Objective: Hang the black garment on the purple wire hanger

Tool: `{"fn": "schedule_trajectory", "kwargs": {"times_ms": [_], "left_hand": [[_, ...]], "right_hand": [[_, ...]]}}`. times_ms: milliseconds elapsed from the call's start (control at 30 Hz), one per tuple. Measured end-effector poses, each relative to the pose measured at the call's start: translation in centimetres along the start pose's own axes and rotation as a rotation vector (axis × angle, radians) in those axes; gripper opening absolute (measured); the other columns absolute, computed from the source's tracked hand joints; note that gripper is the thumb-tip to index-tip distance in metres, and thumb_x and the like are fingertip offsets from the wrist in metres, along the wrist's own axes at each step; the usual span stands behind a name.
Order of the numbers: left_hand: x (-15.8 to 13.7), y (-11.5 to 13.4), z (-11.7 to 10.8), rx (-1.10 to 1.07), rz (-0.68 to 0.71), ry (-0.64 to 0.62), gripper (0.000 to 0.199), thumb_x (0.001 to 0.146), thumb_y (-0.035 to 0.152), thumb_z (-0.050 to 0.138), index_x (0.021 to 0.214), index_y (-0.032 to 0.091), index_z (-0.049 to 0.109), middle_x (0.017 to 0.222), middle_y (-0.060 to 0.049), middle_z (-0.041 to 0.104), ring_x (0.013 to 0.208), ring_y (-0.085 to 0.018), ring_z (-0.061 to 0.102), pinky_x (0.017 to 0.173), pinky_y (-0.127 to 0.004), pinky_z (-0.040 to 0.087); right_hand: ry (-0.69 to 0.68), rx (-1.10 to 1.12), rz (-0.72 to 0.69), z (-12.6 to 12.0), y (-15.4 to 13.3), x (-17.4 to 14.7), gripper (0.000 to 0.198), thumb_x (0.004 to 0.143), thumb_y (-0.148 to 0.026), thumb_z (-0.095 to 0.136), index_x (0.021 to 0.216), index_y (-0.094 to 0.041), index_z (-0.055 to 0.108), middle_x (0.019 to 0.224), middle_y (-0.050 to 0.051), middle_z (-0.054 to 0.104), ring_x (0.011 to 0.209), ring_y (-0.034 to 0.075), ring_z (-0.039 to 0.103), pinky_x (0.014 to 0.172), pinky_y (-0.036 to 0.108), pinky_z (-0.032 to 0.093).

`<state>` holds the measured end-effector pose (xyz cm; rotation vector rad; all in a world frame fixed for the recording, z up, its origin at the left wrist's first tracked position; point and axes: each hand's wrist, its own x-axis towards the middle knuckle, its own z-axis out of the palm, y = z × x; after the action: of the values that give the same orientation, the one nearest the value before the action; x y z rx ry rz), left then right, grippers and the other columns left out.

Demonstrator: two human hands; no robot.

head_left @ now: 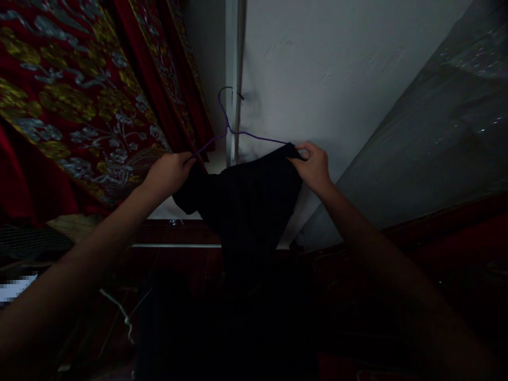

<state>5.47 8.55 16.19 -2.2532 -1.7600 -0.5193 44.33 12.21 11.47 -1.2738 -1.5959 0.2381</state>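
Note:
A purple wire hanger [227,127] stands with its hook up in front of the wall, one shoulder toward each hand. Black cloth, a garment [254,196] whose kind the dark hides, hangs down from the hanger. My left hand [169,172] is closed on the garment's left edge at the hanger's end. On the other side, my right hand [313,165] pinches the garment's right corner between thumb and fingers, over the hanger's right end. The garment's lower part fades into the shadow below.
Red curtain-like fabric [75,100] with gold and silver embroidery hangs at the left. Behind the hanger is a pale wall [317,69] with a narrow vertical strip [234,53]. Grey, glinting sheeting [444,121] slants along the right. Thin white string [126,319] lies low at the left.

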Motion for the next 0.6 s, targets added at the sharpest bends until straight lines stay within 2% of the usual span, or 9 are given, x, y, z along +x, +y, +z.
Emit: {"fn": "schedule_trajectory", "kwargs": {"times_ms": [67, 133, 167, 267, 333, 400, 500, 567, 600], "left_hand": [[0.1, 0.0, 0.1, -0.006, 0.004, -0.012, 0.035, 0.099, 0.037, 0.042, 0.102, 0.02, 0.073, 0.09, -0.013, 0.076, 0.08, -0.029, 0.07, 0.068, -0.034, 0.045], [0.2, -0.1, -0.1, -0.006, -0.004, -0.027, 0.035, 0.099, 0.037, 0.043, 0.103, 0.02, 0.073, 0.09, -0.013, 0.076, 0.079, -0.029, 0.07, 0.068, -0.034, 0.045], [0.2, -0.1, -0.2, -0.005, -0.005, -0.032, 0.035, 0.098, 0.037, 0.043, 0.103, 0.021, 0.073, 0.09, -0.013, 0.076, 0.079, -0.029, 0.07, 0.068, -0.034, 0.045], [0.1, -0.2, -0.7, 0.016, 0.002, -0.044, 0.035, 0.099, 0.038, 0.043, 0.103, 0.021, 0.073, 0.09, -0.012, 0.076, 0.079, -0.028, 0.069, 0.069, -0.033, 0.045], [0.0, -0.5, -0.9, 0.041, 0.005, -0.048, 0.036, 0.099, 0.038, 0.043, 0.104, 0.02, 0.074, 0.09, -0.012, 0.076, 0.079, -0.029, 0.069, 0.07, -0.035, 0.045], [-0.1, -0.8, -1.3, 0.061, -0.019, -0.016, 0.038, 0.1, 0.04, 0.042, 0.107, 0.02, 0.074, 0.09, -0.013, 0.075, 0.081, -0.03, 0.069, 0.072, -0.036, 0.046], [-0.3, -1.4, -2.1, 0.073, -0.086, 0.133, 0.039, 0.099, 0.042, 0.045, 0.111, 0.02, 0.074, 0.103, -0.014, 0.073, 0.089, -0.03, 0.068, 0.077, -0.039, 0.048], [-0.2, -1.7, -2.6, 0.064, -0.086, 0.224, 0.04, 0.099, 0.044, 0.047, 0.113, 0.018, 0.074, 0.124, -0.016, 0.066, 0.097, -0.03, 0.065, 0.081, -0.041, 0.049], [-0.1, -1.7, -2.7, 0.048, -0.056, 0.242, 0.04, 0.098, 0.044, 0.049, 0.112, 0.017, 0.074, 0.13, -0.016, 0.062, 0.1, -0.03, 0.064, 0.084, -0.042, 0.049]], "right_hand": [[0.108, -0.016, -0.03, 0.0, 0.0, 0.0, 0.049, 0.079, -0.037, 0.072, 0.123, -0.015, 0.066, 0.094, 0.011, 0.074, 0.085, 0.028, 0.072, 0.078, 0.043, 0.06], [0.127, -0.022, -0.055, 0.1, 0.2, 0.0, 0.067, 0.079, -0.036, 0.073, 0.14, -0.017, 0.055, 0.111, 0.013, 0.073, 0.092, 0.029, 0.073, 0.08, 0.044, 0.06], [0.112, -0.022, -0.068, 0.3, 0.3, 0.1, 0.07, 0.078, -0.034, 0.073, 0.143, -0.017, 0.053, 0.12, 0.015, 0.071, 0.096, 0.03, 0.072, 0.083, 0.045, 0.06], [0.059, -0.007, -0.1, 0.8, 0.5, 0.4, 0.057, 0.076, -0.03, 0.072, 0.13, -0.014, 0.066, 0.129, 0.017, 0.068, 0.106, 0.031, 0.07, 0.093, 0.045, 0.057], [0.027, 0.016, -0.102, 0.9, 0.3, 0.4, 0.038, 0.078, -0.032, 0.069, 0.111, -0.015, 0.075, 0.112, 0.012, 0.075, 0.102, 0.029, 0.071, 0.09, 0.043, 0.057], [-0.013, 0.053, -0.071, 0.6, -0.3, 0.3, 0.026, 0.08, -0.038, 0.068, 0.092, -0.017, 0.079, 0.087, 0.005, 0.076, 0.086, 0.026, 0.072, 0.078, 0.039, 0.058], [-0.212, 0.179, 0.08, -0.8, -1.3, 0.3, 0.03, 0.075, -0.048, 0.076, 0.077, -0.018, 0.077, 0.068, 0.001, 0.071, 0.065, 0.021, 0.067, 0.06, 0.031, 0.053], [-0.365, 0.29, 0.207, -1.9, -1.8, 0.4, 0.032, 0.069, -0.049, 0.082, 0.075, -0.018, 0.076, 0.068, 0.003, 0.071, 0.06, 0.02, 0.066, 0.056, 0.031, 0.052], [-0.393, 0.327, 0.235, -2.3, -2.0, 0.4, 0.033, 0.069, -0.05, 0.083, 0.075, -0.018, 0.075, 0.069, 0.005, 0.072, 0.061, 0.021, 0.067, 0.057, 0.033, 0.053]]}}
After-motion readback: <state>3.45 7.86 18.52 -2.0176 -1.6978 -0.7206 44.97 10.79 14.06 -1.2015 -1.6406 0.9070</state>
